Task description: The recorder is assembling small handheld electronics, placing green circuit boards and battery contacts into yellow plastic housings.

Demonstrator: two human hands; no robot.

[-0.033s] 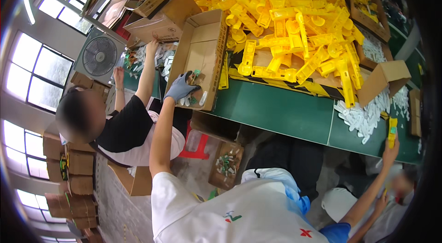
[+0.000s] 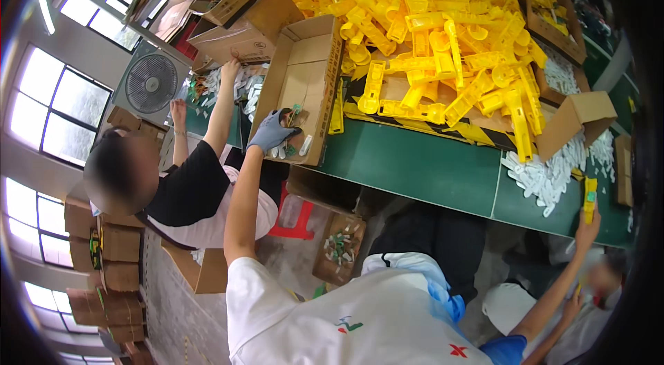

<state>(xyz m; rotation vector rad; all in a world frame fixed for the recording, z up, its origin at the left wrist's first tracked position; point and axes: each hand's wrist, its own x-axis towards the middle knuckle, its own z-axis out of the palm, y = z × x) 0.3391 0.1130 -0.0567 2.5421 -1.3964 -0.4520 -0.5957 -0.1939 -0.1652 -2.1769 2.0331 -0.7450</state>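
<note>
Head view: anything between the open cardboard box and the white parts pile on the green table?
Yes: in the head view, the heap of yellow plastic parts lies between the open cardboard box and white parts pile.

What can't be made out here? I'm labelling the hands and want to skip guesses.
- Head view: what the left hand grips in the box, too small.
- Head view: whose hand holds the yellow part at the right rim, bent, crowded.
- Head view: floor box contents, too small.

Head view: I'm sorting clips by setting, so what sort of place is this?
Most likely a small factory or assembly workshop. A green worktable is heaped with identical yellow plastic parts, cardboard boxes are stacked by the windows, and the gloved left hand reaches into an open carton of small pieces.
</note>
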